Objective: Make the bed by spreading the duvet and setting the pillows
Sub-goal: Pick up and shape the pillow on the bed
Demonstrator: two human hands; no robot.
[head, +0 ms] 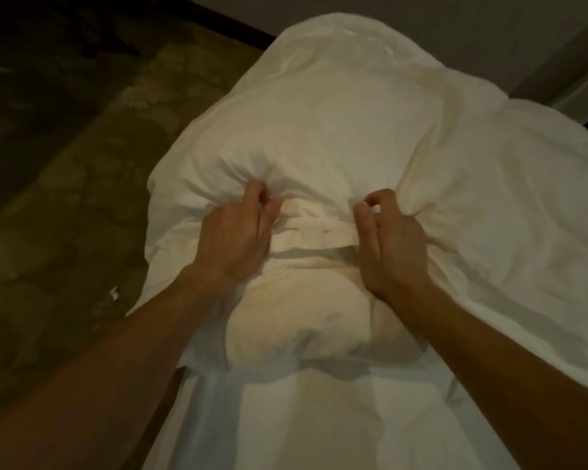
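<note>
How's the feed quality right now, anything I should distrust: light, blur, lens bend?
Head view: dim, warm light, so the white duvet reads yellowish; left hand and right hand, both gripping its bunched fabric, are slightly soft; the floor at left is nearly lost in shadow; wide-angle bend stretches the forearms at the lower edge.

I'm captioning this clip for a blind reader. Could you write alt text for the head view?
Both hands, left hand and right hand, grip bunched folds of a white duvet heaped on the bed, above a flat white sheet. A dark patterned floor lies to the left.
</note>
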